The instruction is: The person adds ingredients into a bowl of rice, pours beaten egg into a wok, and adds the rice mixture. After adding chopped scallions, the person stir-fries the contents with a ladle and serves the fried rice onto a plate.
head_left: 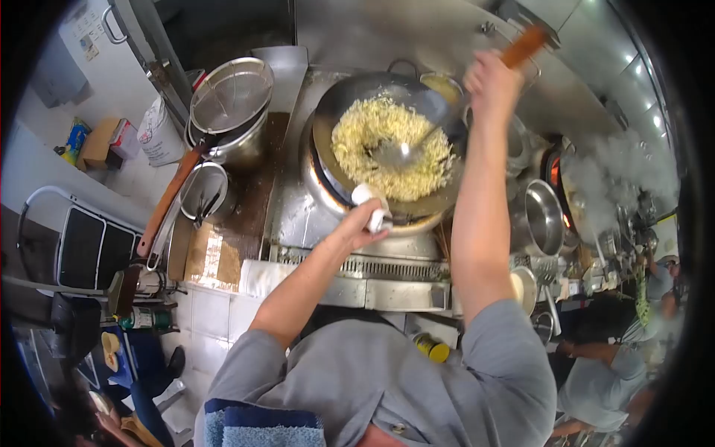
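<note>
A large dark wok sits on the stove burner, holding a ring of yellowish fried rice. My left hand is closed around a folded white cloth at the wok's near edge. Raised at the upper right, my right hand grips the wooden handle of a metal ladle. The ladle's bowl rests in the middle of the rice. The part of the wok under the cloth is hidden.
Left of the stove are a strainer over a metal pot and a smaller metal container. On the right stand a steel pot and a steaming burner with flames. Another person is at the lower right.
</note>
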Demonstrator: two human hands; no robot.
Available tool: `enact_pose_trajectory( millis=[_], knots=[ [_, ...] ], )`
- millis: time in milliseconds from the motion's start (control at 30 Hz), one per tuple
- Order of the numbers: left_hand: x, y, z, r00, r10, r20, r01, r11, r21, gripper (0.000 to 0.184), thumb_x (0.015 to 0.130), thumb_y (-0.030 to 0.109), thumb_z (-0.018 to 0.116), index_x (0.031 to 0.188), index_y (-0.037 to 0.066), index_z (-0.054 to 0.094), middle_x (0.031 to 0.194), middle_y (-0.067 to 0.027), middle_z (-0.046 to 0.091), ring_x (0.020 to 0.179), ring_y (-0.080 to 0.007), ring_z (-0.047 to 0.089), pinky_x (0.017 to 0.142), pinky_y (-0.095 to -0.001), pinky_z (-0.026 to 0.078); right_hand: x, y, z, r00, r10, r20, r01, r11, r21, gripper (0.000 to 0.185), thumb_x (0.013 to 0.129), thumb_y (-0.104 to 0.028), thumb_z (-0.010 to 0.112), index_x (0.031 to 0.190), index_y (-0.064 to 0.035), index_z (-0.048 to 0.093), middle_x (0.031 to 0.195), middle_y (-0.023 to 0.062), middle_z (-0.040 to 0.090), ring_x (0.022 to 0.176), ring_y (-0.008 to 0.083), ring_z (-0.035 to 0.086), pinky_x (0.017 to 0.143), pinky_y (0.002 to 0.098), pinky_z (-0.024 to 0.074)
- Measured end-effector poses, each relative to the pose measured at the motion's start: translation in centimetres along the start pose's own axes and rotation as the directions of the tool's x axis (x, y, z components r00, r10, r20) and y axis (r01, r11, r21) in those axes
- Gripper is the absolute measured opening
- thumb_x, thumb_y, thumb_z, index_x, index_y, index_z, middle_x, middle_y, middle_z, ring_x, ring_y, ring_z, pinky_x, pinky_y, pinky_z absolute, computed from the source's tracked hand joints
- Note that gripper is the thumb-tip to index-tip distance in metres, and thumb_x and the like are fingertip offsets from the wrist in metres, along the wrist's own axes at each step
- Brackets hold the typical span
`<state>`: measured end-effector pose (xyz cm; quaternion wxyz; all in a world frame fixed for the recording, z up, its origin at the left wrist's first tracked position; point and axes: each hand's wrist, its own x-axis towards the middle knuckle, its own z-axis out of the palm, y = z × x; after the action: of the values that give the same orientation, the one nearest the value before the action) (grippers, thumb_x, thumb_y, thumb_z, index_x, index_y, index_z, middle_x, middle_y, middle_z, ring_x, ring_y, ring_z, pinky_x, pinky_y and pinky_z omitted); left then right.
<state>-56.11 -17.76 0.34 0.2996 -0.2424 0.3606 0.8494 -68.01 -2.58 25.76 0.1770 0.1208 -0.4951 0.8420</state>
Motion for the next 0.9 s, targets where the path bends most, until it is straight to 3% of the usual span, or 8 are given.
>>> enact_pose_trajectory(
  millis=[167, 300, 333, 433, 567, 633, 867, 900],
  knots=[
    [0.7, -0.3, -0.4, 1.000, 0.014, 0.028, -0.014, 1.000, 0.004, 0.015, 0.079, 0.023, 0.058, 0.092, 0.016, 0.054, 0.080, -0.0026, 0.056, 0.073, -0.0175, 0.058, 0.059, -0.0345, 0.052, -3.8, 4.9, -3.1, 0.978, -0.202, 0.055, 0.205, 0.976, -0.073, 0.034, 0.084, 0.002, 0.052, 0.059, -0.0129, 0.033, 0.047, -0.0033, 0.031, 0.036, 0.0079, 0.028, 0.035, 0.0236, 0.0192],
    [-0.2, 0.1, 0.2, 0.999, 0.031, 0.004, -0.031, 0.999, 0.013, 0.016, 0.080, 0.023, 0.057, 0.094, 0.016, 0.053, 0.079, -0.0031, 0.058, 0.072, -0.0169, 0.058, 0.056, -0.0338, 0.050, -4.7, -2.1, -2.3, 0.994, -0.075, -0.074, 0.065, 0.990, -0.125, 0.031, 0.079, 0.000, 0.056, 0.058, -0.0097, 0.036, 0.046, -0.0023, 0.036, 0.035, 0.0069, 0.033, 0.036, 0.0231, 0.0260],
    [0.6, -0.3, -0.2, 0.999, 0.039, 0.029, -0.039, 0.999, -0.017, 0.017, 0.079, 0.022, 0.057, 0.094, 0.015, 0.053, 0.079, -0.0039, 0.059, 0.071, -0.0178, 0.059, 0.057, -0.0337, 0.050, -7.8, -1.7, -2.5, 0.969, -0.239, -0.058, 0.211, 0.930, -0.303, 0.031, 0.080, 0.001, 0.056, 0.058, -0.0094, 0.037, 0.047, -0.0021, 0.037, 0.036, 0.0069, 0.032, 0.037, 0.0232, 0.0266],
    [0.3, -0.3, -0.4, 0.999, 0.016, 0.033, -0.016, 1.000, -0.003, 0.017, 0.079, 0.021, 0.057, 0.094, 0.015, 0.053, 0.080, -0.0040, 0.059, 0.073, -0.0190, 0.059, 0.061, -0.0348, 0.051, -4.1, 4.2, -5.6, 0.970, -0.228, 0.090, 0.233, 0.971, -0.051, 0.033, 0.078, 0.005, 0.058, 0.058, -0.0102, 0.037, 0.049, -0.0027, 0.038, 0.037, 0.0060, 0.032, 0.037, 0.0238, 0.0252],
    [-1.1, 0.3, 0.8, 0.999, 0.038, 0.006, -0.038, 0.999, 0.005, 0.018, 0.078, 0.020, 0.057, 0.094, 0.014, 0.053, 0.083, -0.0049, 0.058, 0.076, -0.0189, 0.059, 0.064, -0.0349, 0.052, -2.4, -2.4, -4.2, 0.957, -0.290, 0.002, 0.285, 0.939, -0.191, 0.027, 0.080, 0.005, 0.056, 0.065, -0.0105, 0.041, 0.048, -0.0051, 0.031, 0.035, 0.0062, 0.029, 0.035, 0.0242, 0.0207],
    [0.3, -0.1, -0.1, 0.999, 0.032, 0.041, -0.031, 0.999, -0.011, 0.020, 0.081, 0.021, 0.056, 0.099, 0.015, 0.052, 0.091, -0.0044, 0.056, 0.085, -0.0205, 0.055, 0.072, -0.0404, 0.053, -3.1, 2.5, -6.4, 0.942, -0.331, 0.044, 0.332, 0.914, -0.234, 0.027, 0.080, 0.005, 0.056, 0.065, -0.0106, 0.040, 0.048, -0.0038, 0.031, 0.035, 0.0068, 0.029, 0.034, 0.0236, 0.0201],
    [-0.6, -0.2, 0.7, 0.997, 0.047, -0.056, -0.050, 0.997, -0.059, 0.023, 0.080, 0.018, 0.056, 0.102, 0.011, 0.051, 0.099, -0.0096, 0.058, 0.089, -0.0233, 0.058, 0.068, -0.0357, 0.054, 5.3, -0.6, -4.4, 0.955, -0.298, 0.014, 0.296, 0.952, 0.083, 0.016, 0.076, 0.002, 0.059, 0.072, -0.0059, 0.046, 0.051, -0.0028, 0.039, 0.037, 0.0081, 0.038, 0.034, 0.0236, 0.0264],
    [-0.5, -0.1, 0.6, 0.997, 0.056, -0.045, -0.059, 0.997, -0.054, 0.024, 0.081, 0.017, 0.056, 0.103, 0.011, 0.051, 0.099, -0.0096, 0.058, 0.090, -0.0242, 0.058, 0.069, -0.0365, 0.054, 5.6, 3.4, -4.0, 0.928, -0.291, -0.230, 0.290, 0.956, -0.042, 0.018, 0.076, 0.002, 0.057, 0.070, -0.0083, 0.044, 0.047, -0.0029, 0.034, 0.034, 0.0082, 0.034, 0.033, 0.0245, 0.0224]
  ],
)
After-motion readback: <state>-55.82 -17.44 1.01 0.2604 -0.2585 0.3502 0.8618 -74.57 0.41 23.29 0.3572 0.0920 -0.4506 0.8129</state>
